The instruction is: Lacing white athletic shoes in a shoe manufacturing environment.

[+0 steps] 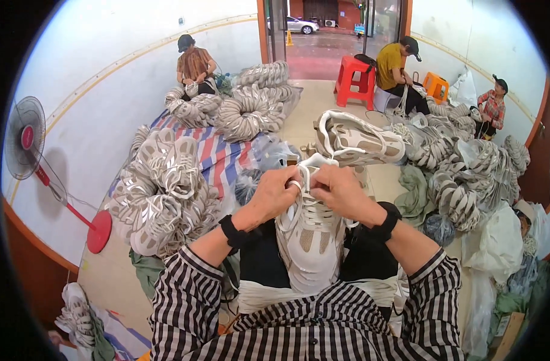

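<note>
A beige and white sneaker upper (314,243) rests toe toward me between my thighs, with a white lace threaded in rows across its front. Layered edges at its toe suggest more uppers nested beneath. My left hand (276,191) is closed in a pinch on the white shoelace (298,183) at the upper's top left eyelets. On the opposite side of the opening, my right hand (342,191) has its thumb and fingers pressed together at the lace; its fingertips are partly hidden. A bundle of white laces (260,296) lies across my lap.
Just beyond my hands lies a nested stack of uppers (362,141). Piled uppers (166,192) sit at left on a striped sheet (217,159), others (461,156) at right. A standing fan (97,231), red stool (355,81) and three seated people surround the area.
</note>
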{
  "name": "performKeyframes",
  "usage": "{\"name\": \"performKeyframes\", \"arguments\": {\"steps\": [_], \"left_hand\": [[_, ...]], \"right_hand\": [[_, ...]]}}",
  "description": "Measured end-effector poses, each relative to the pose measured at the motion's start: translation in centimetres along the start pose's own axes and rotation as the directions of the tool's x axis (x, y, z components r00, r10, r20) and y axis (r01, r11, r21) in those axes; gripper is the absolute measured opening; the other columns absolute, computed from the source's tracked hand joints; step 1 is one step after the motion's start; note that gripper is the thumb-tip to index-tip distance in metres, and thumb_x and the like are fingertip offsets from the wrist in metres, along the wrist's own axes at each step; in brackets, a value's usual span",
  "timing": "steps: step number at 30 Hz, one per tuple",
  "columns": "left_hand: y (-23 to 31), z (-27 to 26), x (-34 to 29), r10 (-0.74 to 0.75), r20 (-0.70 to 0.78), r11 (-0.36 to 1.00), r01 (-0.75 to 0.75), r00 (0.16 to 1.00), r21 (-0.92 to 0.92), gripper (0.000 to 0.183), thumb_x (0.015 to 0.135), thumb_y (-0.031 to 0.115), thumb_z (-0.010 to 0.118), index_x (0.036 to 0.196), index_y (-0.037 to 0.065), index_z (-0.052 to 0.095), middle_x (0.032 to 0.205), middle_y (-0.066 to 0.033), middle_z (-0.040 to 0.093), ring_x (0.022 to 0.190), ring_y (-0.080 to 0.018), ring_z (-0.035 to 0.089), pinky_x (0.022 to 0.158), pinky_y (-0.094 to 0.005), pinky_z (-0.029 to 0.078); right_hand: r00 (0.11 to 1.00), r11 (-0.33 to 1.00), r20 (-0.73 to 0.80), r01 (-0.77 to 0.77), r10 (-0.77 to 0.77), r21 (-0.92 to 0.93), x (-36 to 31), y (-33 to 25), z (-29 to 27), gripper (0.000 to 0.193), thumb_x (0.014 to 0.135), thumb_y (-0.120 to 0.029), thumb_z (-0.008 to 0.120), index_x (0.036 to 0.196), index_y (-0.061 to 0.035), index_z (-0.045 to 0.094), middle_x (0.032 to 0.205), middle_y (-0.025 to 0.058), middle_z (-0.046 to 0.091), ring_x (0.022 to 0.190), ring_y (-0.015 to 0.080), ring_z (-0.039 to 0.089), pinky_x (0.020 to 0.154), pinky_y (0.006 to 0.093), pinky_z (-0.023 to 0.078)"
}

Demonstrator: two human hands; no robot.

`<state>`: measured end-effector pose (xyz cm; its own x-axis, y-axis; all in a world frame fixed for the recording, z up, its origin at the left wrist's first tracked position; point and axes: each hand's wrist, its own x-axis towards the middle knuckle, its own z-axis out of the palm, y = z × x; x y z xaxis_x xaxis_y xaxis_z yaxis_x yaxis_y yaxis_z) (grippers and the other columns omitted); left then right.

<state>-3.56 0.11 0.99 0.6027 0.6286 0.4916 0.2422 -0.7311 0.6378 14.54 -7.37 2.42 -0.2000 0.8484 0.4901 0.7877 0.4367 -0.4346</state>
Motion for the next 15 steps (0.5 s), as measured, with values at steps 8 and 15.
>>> {"name": "performKeyframes", "arguments": {"steps": [8, 15], "left_hand": [[-1.3, -0.4, -0.1, -0.051, 0.108, 0.991, 0.064, 0.993, -0.117, 0.010, 0.083, 0.008, 0.053, 0.078, 0.001, 0.057, 0.064, -0.0017, 0.057, 0.059, -0.0075, 0.051, 0.055, -0.0242, 0.041], [-1.0, -0.6, -0.3, -0.152, 0.159, 0.938, 0.193, 0.975, -0.286, 0.011, 0.084, 0.009, 0.053, 0.077, 0.001, 0.057, 0.065, -0.0007, 0.055, 0.059, -0.0078, 0.049, 0.055, -0.0237, 0.040]], "right_hand": [[0.996, 0.984, 0.069, -0.063, 0.052, 0.168, 0.2, 1.3, 0.3, 0.013, 0.074, -0.016, 0.061, 0.082, -0.0059, 0.066, 0.074, 0.0121, 0.064, 0.071, 0.0286, 0.061, 0.065, 0.0389, 0.046], [0.971, 0.933, 0.189, -0.198, 0.145, 0.301, 0.9, 1.8, -0.1, 0.011, 0.078, -0.011, 0.060, 0.084, -0.0029, 0.065, 0.069, 0.0046, 0.059, 0.064, 0.0157, 0.055, 0.061, 0.0298, 0.044]]}}
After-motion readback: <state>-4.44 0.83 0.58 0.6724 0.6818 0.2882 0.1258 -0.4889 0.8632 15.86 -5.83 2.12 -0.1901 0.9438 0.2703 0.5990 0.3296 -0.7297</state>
